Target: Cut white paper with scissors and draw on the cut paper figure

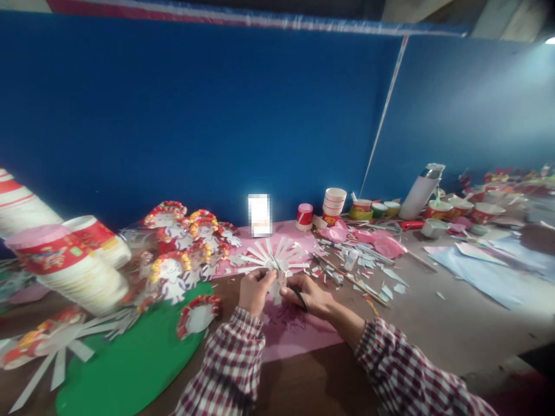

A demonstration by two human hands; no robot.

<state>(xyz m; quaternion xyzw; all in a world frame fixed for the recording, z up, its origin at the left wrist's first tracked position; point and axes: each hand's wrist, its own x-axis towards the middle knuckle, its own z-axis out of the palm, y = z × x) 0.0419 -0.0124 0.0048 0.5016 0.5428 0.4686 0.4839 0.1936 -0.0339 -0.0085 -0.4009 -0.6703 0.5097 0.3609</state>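
Take the white flask (417, 197) as your reference. Behind it you see the blue wall panel (195, 115). Just left of it, you find small tubs (378, 210); farther left, a stack of paper cups (335, 199), then a red cup with a pink top (304, 217). To its right you have printed bowls (488, 213). Near its front you locate a pale container (435, 229); front-right, pale-blue sheets (485, 271); well left, a green oval sheet (130, 358).
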